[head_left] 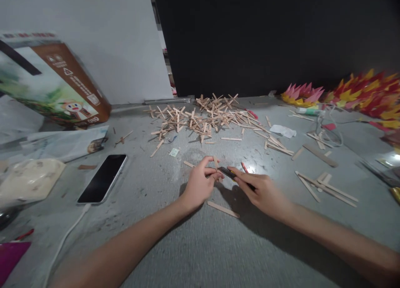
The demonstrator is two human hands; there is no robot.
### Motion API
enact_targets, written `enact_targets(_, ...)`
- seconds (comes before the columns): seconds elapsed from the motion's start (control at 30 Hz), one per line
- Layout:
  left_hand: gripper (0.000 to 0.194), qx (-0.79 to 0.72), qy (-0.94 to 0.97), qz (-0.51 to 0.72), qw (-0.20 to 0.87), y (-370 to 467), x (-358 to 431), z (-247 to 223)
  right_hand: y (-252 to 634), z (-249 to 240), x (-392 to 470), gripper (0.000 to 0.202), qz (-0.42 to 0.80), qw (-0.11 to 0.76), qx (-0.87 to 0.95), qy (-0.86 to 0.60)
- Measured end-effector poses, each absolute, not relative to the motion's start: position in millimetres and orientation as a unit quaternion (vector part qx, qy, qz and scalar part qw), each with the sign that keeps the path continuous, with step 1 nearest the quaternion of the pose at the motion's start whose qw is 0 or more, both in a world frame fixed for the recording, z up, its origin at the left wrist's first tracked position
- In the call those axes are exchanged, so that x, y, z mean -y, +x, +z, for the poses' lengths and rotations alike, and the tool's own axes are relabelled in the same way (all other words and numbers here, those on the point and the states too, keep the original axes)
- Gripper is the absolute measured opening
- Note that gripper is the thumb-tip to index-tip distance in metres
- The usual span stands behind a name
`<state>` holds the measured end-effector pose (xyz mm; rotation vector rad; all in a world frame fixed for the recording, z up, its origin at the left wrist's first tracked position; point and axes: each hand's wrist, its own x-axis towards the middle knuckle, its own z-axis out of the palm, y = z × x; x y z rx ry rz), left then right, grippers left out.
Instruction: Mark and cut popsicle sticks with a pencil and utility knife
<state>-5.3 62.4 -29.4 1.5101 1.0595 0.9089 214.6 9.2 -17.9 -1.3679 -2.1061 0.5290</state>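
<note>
Near the middle of the grey table, my left hand [201, 182] pinches a small wooden stick [215, 162], held upright between its fingers. My right hand [259, 190] is closed round a dark utility knife [228, 172], whose front end points left and meets the stick at my left fingertips. A loose craft stick [223, 209] lies on the table just below my hands. Another stick [188, 164] lies partly behind my left hand. A red pen-like object [244, 167] rests beyond my right fingers. Behind my hands spreads a pile of crossed wooden sticks [195, 120].
On the left lie a phone [103, 179] with a white cable, a plastic packet [29, 182] and a printed bag [68, 88]. Several sticks [326, 188], a crumpled tissue [283, 131] and red-yellow paper flames [365, 92] are on the right. A black panel [275, 38] stands behind.
</note>
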Motion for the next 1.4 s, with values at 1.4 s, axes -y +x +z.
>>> enact_targets(1.4, 0.018, -0.444, 0.605, 0.334, 0.57, -6, -68, -27, 206, -31, -68, 0.035, 0.121, 0.384, 0.832, -0.381)
